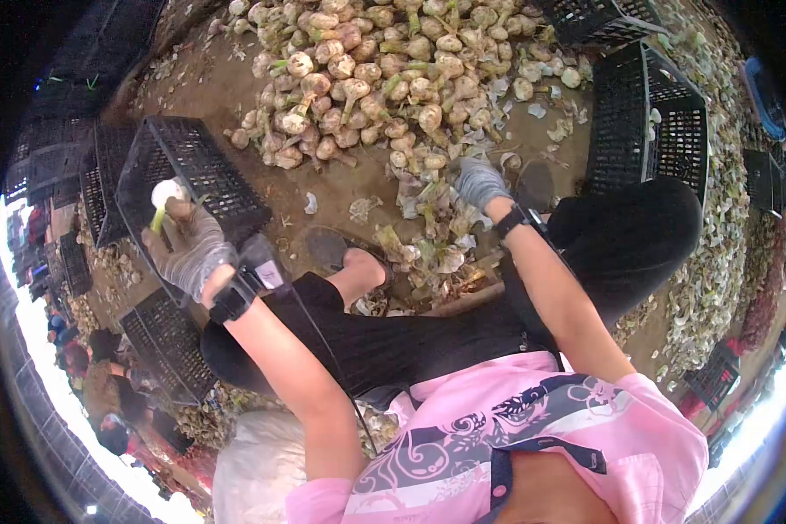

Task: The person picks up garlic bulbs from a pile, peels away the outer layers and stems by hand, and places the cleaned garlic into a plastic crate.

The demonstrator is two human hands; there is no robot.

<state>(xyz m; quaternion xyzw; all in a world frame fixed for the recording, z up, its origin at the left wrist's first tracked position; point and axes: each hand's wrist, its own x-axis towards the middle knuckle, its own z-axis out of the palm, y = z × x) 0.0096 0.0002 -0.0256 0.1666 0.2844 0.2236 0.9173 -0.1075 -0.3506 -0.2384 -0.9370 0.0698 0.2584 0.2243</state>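
My left hand [188,251], in a grey-white work glove, grips a garlic bulb [168,191] with a clean white head and a short green stem. It is over the near side of a black plastic crate [203,173] on the left. My right hand [481,184], gloved as well, is low at the near edge of a big heap of garlic bulbs [367,79], beside loose garlic skins [437,210]. Its fingers look curled together, and whatever they may hold is hidden. The heaped bulbs are brownish, many with stems attached.
Another black crate [651,122] stands to the right of the heap, with a further crate [170,345] by my left knee. Peelings [699,288] cover the ground on the right. My sandalled foot [358,266] is between the hands. A white sack [262,463] is behind my left arm.
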